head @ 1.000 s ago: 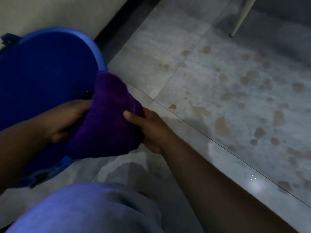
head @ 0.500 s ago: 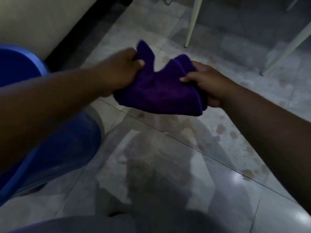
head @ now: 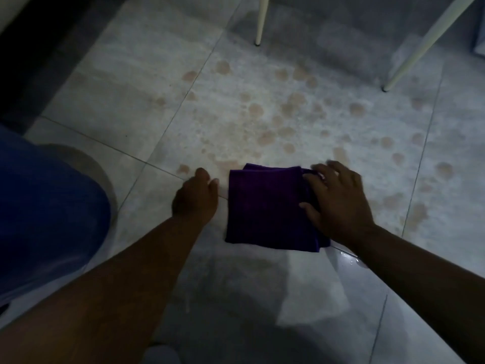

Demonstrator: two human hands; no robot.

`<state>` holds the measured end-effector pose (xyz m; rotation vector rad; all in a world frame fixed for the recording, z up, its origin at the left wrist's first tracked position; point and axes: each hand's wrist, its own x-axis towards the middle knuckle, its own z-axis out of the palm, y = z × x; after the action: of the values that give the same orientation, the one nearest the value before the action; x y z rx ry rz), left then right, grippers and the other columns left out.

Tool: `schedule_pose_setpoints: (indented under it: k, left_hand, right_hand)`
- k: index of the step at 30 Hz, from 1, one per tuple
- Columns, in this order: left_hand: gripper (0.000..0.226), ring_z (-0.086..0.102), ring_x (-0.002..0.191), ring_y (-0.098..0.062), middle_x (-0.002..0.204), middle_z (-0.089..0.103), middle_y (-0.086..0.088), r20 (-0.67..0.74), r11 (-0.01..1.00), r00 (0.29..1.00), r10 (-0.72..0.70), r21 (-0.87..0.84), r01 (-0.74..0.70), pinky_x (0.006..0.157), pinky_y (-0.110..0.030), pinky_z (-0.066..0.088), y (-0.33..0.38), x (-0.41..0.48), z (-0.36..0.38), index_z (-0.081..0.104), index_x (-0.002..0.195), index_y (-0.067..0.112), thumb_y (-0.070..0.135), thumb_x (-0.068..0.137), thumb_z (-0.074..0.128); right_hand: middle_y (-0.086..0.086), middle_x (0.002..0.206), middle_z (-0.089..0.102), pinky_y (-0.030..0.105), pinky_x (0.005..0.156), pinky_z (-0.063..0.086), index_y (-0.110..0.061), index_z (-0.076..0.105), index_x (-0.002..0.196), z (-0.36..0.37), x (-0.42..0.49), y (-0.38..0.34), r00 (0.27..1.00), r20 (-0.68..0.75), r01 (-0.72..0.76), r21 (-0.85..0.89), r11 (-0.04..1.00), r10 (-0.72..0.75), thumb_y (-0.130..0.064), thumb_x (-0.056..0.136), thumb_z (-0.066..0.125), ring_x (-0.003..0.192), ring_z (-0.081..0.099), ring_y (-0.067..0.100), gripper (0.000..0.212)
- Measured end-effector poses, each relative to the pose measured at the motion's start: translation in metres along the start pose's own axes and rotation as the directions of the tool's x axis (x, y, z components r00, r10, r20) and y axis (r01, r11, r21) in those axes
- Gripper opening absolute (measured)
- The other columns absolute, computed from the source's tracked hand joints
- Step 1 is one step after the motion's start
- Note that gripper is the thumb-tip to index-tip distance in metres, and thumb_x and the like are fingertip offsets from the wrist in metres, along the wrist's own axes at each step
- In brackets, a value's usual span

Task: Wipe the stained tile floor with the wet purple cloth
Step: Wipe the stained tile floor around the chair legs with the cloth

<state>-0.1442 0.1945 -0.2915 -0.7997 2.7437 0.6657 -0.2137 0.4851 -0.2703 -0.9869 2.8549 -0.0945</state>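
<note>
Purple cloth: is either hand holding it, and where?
Right hand presses flat on the purple cloth at its right edge, not gripping; left hand is off it.

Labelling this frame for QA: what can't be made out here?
- Floor under the purple cloth: stains hidden by it, head view.
- Right hand: fingertips motion-blurred.
- Left hand: knuckles hide whether it touches the tile floor.
- Chair legs: cut off by the top edge.
- Cloth wetness: too dim.

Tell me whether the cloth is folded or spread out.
Folded: the cloth lies as a compact rectangle with layered edges under the right hand.
</note>
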Motion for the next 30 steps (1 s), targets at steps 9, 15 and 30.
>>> schedule_pose_setpoints:
  k: [9,15,30]
  left_hand:
    - [0.075,0.006,0.155,-0.033,0.168,0.009,-0.014,-0.040,0.949,0.997,0.063,0.312,-0.047,0.125,-0.053,0.011,-0.077,-0.024,0.011,0.017,0.157,0.011,0.053,0.097,0.034]
    - [0.080,-0.003,0.156,-0.030,0.169,-0.004,-0.009,-0.077,0.932,0.997,0.016,0.362,0.013,0.124,-0.060,0.007,-0.102,-0.023,0.030,0.000,0.159,0.022,0.068,0.094,0.008]
    - [0.087,0.012,0.155,-0.026,0.167,0.012,-0.015,-0.346,0.999,0.937,-0.041,0.018,0.050,0.124,-0.051,0.019,-0.118,-0.023,0.039,0.011,0.158,0.011,0.069,0.094,0.026]
  right_hand:
    - [0.005,0.169,0.013,0.061,0.123,0.011,-0.029,0.025,0.159,0.049,0.032,-0.034,0.761,0.279,0.601,0.035,0.798,-0.585,-0.069,0.096,0.036,0.157,0.000,0.032,0.075]
    - [0.001,0.165,0.026,0.070,0.119,0.008,-0.036,0.029,0.156,0.063,0.054,-0.002,0.759,0.180,0.639,-0.016,0.769,-0.626,-0.069,0.097,0.031,0.155,0.017,0.035,0.067]
    - [0.003,0.171,0.000,0.074,0.115,-0.002,-0.041,0.012,0.159,0.071,0.196,-0.182,0.847,0.151,0.514,0.012,0.858,-0.510,-0.077,0.091,0.017,0.155,-0.008,0.041,0.077]
